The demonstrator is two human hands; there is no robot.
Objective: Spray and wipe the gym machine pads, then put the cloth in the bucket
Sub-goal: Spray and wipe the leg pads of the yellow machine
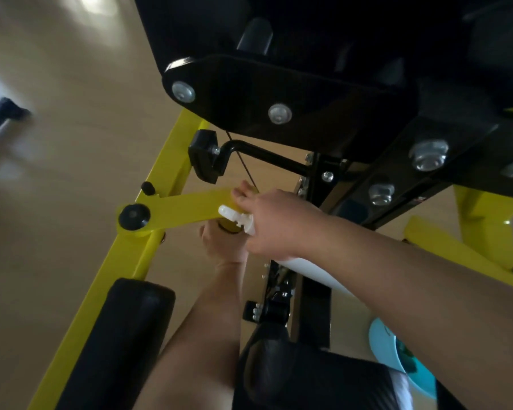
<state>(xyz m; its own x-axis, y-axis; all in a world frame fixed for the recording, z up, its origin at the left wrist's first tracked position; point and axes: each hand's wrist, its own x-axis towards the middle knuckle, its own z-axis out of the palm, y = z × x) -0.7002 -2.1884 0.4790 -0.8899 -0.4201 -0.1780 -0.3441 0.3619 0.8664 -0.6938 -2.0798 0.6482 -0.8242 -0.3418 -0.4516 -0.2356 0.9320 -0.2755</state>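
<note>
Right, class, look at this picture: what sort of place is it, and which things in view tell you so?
Most likely a gym or fitness room. The signs: a yellow machine frame, black padded cushions, and a thin cable running down below a bolted black plate.

Location as I read it from the head feed: a gym, in among the exercise machines. Evidence on view: a yellow-painted steel frame of square tube, with a flat yellow arm capped by a black knob; a black steel plate overhead, fastened with large silver bolts; a thin black cable running down beside a black rubber bumper; a black vinyl roll pad at lower left and a broader seat pad at bottom centre. Underfoot I log a smooth tan floor, blurred towards the left edge.
</note>
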